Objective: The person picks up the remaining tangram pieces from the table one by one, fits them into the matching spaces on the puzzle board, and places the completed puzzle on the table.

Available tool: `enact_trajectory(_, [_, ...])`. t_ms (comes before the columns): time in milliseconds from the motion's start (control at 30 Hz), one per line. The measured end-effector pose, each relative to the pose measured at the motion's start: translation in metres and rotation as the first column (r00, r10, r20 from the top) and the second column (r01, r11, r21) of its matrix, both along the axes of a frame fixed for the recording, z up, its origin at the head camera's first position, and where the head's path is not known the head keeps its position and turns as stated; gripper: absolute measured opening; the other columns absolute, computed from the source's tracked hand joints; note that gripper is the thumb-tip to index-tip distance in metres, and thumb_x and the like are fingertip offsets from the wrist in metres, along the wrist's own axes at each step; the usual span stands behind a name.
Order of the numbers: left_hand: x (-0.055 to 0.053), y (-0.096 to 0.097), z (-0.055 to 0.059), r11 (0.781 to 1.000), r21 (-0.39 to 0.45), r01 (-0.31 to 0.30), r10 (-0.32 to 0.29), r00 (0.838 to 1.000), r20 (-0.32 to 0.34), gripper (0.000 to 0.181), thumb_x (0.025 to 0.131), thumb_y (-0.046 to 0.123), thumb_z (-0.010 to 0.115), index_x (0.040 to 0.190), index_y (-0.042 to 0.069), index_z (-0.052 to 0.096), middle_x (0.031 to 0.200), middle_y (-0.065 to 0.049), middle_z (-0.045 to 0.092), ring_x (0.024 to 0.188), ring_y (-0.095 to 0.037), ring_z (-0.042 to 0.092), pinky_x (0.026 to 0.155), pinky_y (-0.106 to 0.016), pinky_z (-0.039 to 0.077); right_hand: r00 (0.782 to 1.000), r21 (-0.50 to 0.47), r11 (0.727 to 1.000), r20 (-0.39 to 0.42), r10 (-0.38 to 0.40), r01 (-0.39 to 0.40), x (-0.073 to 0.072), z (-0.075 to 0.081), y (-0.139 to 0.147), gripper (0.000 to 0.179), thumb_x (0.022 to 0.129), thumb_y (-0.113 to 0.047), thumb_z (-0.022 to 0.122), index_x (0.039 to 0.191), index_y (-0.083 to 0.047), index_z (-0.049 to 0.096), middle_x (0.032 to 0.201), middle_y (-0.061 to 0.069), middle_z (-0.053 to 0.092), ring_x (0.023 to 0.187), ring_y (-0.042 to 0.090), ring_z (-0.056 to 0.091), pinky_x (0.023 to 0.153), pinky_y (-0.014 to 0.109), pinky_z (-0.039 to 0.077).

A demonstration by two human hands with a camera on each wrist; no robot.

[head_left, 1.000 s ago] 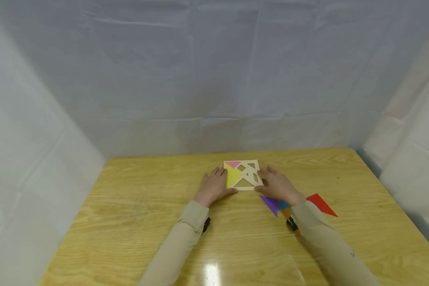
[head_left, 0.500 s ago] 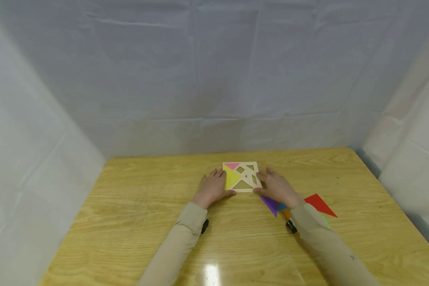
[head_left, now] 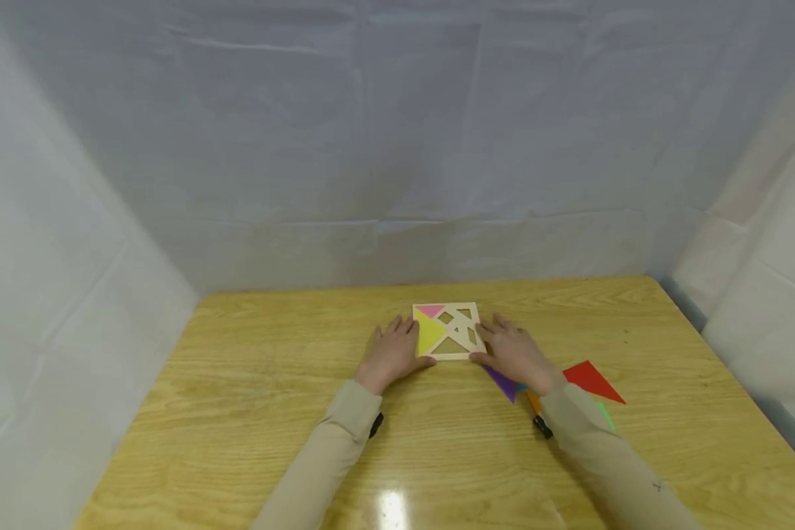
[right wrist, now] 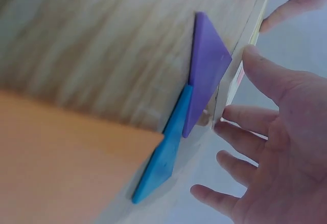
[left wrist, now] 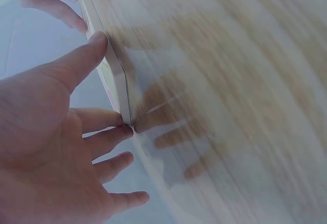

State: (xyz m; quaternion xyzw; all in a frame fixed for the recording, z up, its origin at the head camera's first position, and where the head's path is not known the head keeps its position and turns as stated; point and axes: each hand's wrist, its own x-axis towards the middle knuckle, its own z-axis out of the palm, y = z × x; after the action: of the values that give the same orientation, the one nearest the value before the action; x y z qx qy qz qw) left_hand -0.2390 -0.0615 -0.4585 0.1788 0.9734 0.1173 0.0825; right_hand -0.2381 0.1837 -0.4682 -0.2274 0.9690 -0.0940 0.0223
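A square wooden tangram board (head_left: 452, 357) lies flat near the table's far side. A yellow triangle (head_left: 428, 335) and a pink triangle (head_left: 429, 310) sit in its left recesses; several other recesses are bare. My left hand (head_left: 391, 353) holds the board's near left corner, thumb at the front edge and fingertips at the side. My right hand (head_left: 513, 352) holds the near right corner the same way, its ring and little fingers off the board in the right wrist view. Close beneath this hand lies a purple triangle (right wrist: 207, 70), touching a blue piece (right wrist: 166, 157).
Beside the right forearm lie a red triangle (head_left: 592, 380) and a green piece (head_left: 606, 414), partly hidden by the sleeve. An orange piece (right wrist: 66, 157) fills the lower left of the right wrist view. Grey-white sheets (head_left: 397, 147) enclose the wooden table (head_left: 271, 353).
The board has slid slightly toward me and a touch left, both hands moving with it. More of the green piece shows beside the right sleeve; the loose pieces stay put.
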Motion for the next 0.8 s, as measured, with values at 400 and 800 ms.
enact_trajectory(400, [0.0031,-0.0018,0.0032,1.0,0.013,0.008,-0.009,1.0,0.004,0.081,0.097,0.05,0.063,0.155,0.0,0.037,0.161,-0.016,0.035,0.152,-0.037,0.024,0.118,-0.065,0.023,0.997,-0.15,0.988,0.078,-0.007,0.019,-0.0015,-0.0007,0.0021,0.067,0.098,-0.034,0.067,0.146,0.008,0.046,0.154,0.026,0.042,0.147,0.048,0.026,0.108,0.071,0.033])
enact_trajectory(800, [0.0099,-0.005,0.0037,1.0,0.005,-0.002,0.002,1.0,0.0,0.081,0.096,0.052,0.063,0.154,0.0,0.038,0.16,-0.016,0.037,0.151,-0.037,0.026,0.119,-0.065,0.023,0.999,-0.125,0.991,0.012,0.042,-0.041,0.0045,-0.0035,0.0009,0.065,0.099,-0.034,0.066,0.143,0.01,0.049,0.151,0.029,0.044,0.142,0.049,0.036,0.109,0.065,0.037])
